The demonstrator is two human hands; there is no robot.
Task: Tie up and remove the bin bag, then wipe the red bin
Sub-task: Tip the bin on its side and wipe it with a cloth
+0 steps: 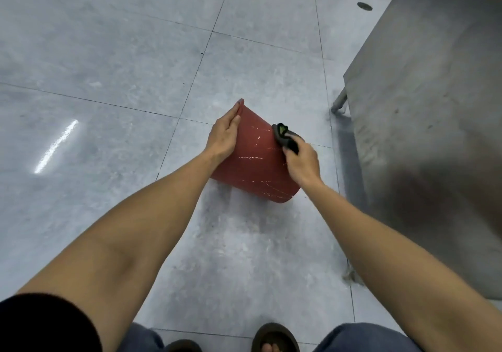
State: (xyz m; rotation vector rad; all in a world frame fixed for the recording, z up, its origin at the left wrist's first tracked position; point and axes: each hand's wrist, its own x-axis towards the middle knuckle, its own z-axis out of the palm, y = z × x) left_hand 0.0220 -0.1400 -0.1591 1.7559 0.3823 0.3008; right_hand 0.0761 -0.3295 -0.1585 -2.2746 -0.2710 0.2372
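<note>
On tilted red bin: left hand flat, fingers extended; right hand fisted around dark cloth.

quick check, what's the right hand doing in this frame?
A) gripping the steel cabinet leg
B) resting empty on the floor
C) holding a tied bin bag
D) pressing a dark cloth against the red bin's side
D: the right hand has its grip closed on a dark cloth held against the outer wall of the tilted red bin, while the left hand steadies the bin near its rim.
</note>
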